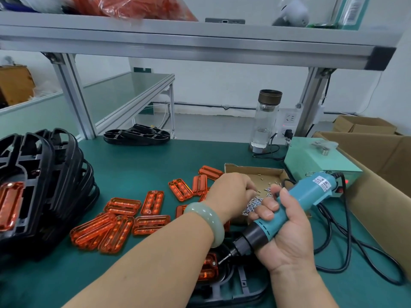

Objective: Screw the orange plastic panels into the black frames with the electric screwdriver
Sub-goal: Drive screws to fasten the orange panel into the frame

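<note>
Many frames (44, 185) are sitting stacked left, loose panels (124, 218) lying mid-mat. Left hand (231, 194) is dipping curled fingers into the screws (251, 205), pinch unclear; right hand (287, 238) is gripping the screwdriver (311, 192) over the near frame (242, 283). Likely fetching a screw; next move is needing it seated squarely under the bit.

Left arm: bare forearm (155, 258) comes in from the bottom edge and runs up and to the right, crossing in front of the right hand's knuckles.
Left wrist: bent slightly down, ringed by a pale green bangle (208, 221).
Left hand (231, 194): back facing up, fingers curled downward; whether they pinch anything cannot be told.
Right arm: bare forearm (304, 287) rises from the bottom edge.
Right hand (287, 232): fingers and thumb wrapped round the electric screwdriver (311, 194), its bit slanting down and left.
</note>
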Motion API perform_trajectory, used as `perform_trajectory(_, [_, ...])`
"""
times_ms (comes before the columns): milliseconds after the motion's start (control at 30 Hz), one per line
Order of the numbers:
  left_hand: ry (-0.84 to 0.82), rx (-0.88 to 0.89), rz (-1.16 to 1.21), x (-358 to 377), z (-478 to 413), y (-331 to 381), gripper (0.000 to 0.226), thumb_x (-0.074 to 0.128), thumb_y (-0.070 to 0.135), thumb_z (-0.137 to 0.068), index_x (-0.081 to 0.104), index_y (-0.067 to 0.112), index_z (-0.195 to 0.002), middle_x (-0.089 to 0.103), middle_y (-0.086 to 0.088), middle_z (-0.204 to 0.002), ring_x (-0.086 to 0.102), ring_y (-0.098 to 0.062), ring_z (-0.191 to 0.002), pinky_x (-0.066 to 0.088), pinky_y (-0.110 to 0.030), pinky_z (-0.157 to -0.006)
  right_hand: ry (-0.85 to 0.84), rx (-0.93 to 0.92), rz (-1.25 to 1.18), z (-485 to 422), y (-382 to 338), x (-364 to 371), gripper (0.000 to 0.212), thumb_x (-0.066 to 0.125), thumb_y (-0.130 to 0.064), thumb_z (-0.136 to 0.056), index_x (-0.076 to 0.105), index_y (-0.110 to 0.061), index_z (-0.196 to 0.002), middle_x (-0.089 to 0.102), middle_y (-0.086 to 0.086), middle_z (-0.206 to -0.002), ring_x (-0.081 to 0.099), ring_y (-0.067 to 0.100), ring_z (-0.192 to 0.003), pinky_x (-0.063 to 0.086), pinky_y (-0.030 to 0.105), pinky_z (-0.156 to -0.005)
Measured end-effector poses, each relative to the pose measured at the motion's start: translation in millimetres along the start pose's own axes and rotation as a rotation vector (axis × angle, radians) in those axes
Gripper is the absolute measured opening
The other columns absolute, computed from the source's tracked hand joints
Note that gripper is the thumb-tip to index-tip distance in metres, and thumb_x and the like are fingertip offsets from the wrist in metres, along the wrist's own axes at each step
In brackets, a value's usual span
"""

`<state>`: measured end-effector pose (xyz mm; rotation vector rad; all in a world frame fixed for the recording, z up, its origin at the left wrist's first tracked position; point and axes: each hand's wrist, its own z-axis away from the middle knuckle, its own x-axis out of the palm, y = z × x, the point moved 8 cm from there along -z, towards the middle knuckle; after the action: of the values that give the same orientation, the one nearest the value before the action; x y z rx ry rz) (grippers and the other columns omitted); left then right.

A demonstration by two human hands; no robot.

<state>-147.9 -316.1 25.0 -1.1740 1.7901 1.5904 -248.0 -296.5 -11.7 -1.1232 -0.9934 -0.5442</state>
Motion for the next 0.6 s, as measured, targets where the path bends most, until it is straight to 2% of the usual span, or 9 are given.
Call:
perform_trajectory(133, [0.063,-0.038,0.12,-7,-3,-3,0.012,0.06,0.024,-0.088,0.07,0.019,-0.082,0.067,0.007,-0.079,0.06,-0.013,-0.081,0.044,-0.022,-0.073,0.001,-0.005,0.008,-1,-1,0,0.016,0.06,-0.025,-0.075,0.055,-0.019,-0.089,0.043,-0.008,-0.054,0.041,0.004,-0.039,0.042,0.017,-0.045])
perform_trajectory(233, [0.095,-0.088,0.274,-11,-4,-8,0.013,0.065,0.023,-0.084,0.062,0.029,-0.072,0.057,0.018,-0.068,0.056,-0.003,-0.072,0.043,-0.018,-0.071,-0.001,-0.009,0.011,-1,-2,-1,0.016,0.061,-0.026,-0.075,0.056,-0.019,-0.089,0.044,-0.009,-0.054,0.041,0.004,-0.039,0.042,0.016,-0.046])
perform_trajectory(333, [0.148,-0.131,0.395,-15,-1,-12,0.021,0.068,0.03,-0.082,0.061,0.03,-0.062,0.058,0.017,-0.057,0.054,0.006,-0.055,0.04,-0.007,-0.056,0.001,-0.017,0.01,-1,-2,-2,0.017,0.061,-0.025,-0.075,0.056,-0.019,-0.09,0.045,-0.008,-0.054,0.041,0.004,-0.039,0.042,0.016,-0.047])
perform_trajectory(400, [0.188,-0.157,0.457,-19,2,-14,0.02,0.068,0.031,-0.082,0.062,0.029,-0.063,0.058,0.016,-0.053,0.052,0.008,-0.05,0.035,-0.003,-0.047,0.0,-0.019,0.009,-1,-1,-2,0.017,0.061,-0.025,-0.075,0.056,-0.019,-0.09,0.045,-0.008,-0.055,0.042,0.004,-0.04,0.043,0.017,-0.047])
perform_trajectory(467, [0.22,-0.192,0.555,-22,3,-16,0.018,0.067,0.027,-0.082,0.063,0.026,-0.064,0.059,0.013,-0.054,0.054,0.004,-0.052,0.038,-0.005,-0.048,0.004,-0.019,0.011,-1,-1,-3,0.018,0.061,-0.025,-0.075,0.057,-0.019,-0.091,0.045,-0.008,-0.055,0.042,0.004,-0.04,0.043,0.017,-0.047])
perform_trajectory(533, [0.237,-0.241,0.7,-24,5,-18,0.018,0.062,0.019,-0.083,0.062,0.022,-0.065,0.061,0.009,-0.058,0.056,-0.006,-0.057,0.046,-0.015,-0.051,0.007,-0.019,0.01,-1,-1,-3,0.017,0.062,-0.025,-0.075,0.057,-0.019,-0.091,0.045,-0.008,-0.055,0.042,0.005,-0.04,0.043,0.017,-0.047])
perform_trajectory(600, [0.257,-0.302,0.842,-27,10,-21,0.02,0.056,0.015,-0.083,0.059,0.017,-0.064,0.061,0.003,-0.06,0.055,-0.009,-0.054,0.046,-0.021,-0.048,0.008,-0.017,0.007,-1,-1,-3,0.016,0.062,-0.025,-0.076,0.057,-0.019,-0.09,0.044,-0.008,-0.055,0.041,0.005,-0.039,0.042,0.016,-0.047])
